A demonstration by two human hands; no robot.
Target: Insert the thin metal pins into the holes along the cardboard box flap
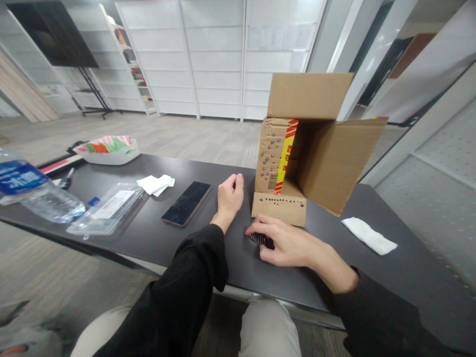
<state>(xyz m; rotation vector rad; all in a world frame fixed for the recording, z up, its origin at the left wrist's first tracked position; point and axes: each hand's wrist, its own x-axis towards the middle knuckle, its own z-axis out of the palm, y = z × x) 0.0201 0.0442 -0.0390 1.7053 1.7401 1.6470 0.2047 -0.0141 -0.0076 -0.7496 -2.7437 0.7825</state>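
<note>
My left hand (pixel 230 194) is closed in a loose fist above the table, just left of the cardboard box. Whatever its fingers may hold is hidden. Lower and to the right, my right hand (pixel 282 240) curls around a small heap of dark metal screws (pixel 257 238) on the table, fingertips and thumb on either side of it. The open cardboard box (pixel 265 183) stands on its side in front of my hands, flaps spread. Round metal heads dot its left panel. A row of small dark holes runs along its lower flap (pixel 278 210).
Left of my hands lie a phone (pixel 187 203), crumpled tissue (pixel 156 184), a clear plastic case (pixel 111 210) and a water bottle (pixel 40 191). A white basket (pixel 107 154) sits at the far left edge. Folded tissue (pixel 369 236) lies at right on the dark table (pixel 223 265).
</note>
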